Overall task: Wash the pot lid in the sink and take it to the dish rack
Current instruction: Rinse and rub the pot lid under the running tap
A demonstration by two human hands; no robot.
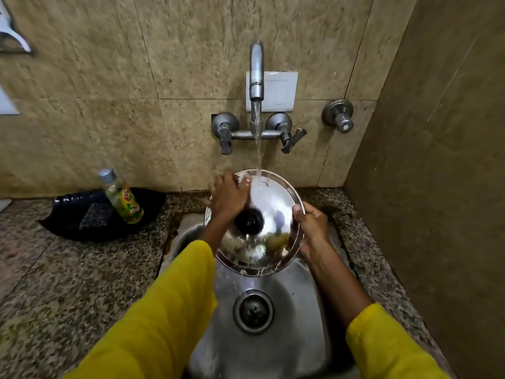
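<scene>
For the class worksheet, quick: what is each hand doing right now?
Left hand: open, flat on the pot lid.
Right hand: closed on the lid's rim.

— How many things did you count at the basin?
— One shiny steel pot lid [276, 206], one round steel sink [295, 310], one curved grey metal tap [257, 75], one green-labelled clear bottle [121, 198], two hands [228, 198] [313, 224].

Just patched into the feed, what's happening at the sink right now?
A person in yellow sleeves is rinsing a round shiny steel pot lid with a black knob over the steel sink. The right hand grips the lid's rim while the left hand lies on its upper face. Water from the wall-mounted metal tap is running onto the lid. No dish rack is in view.
</scene>
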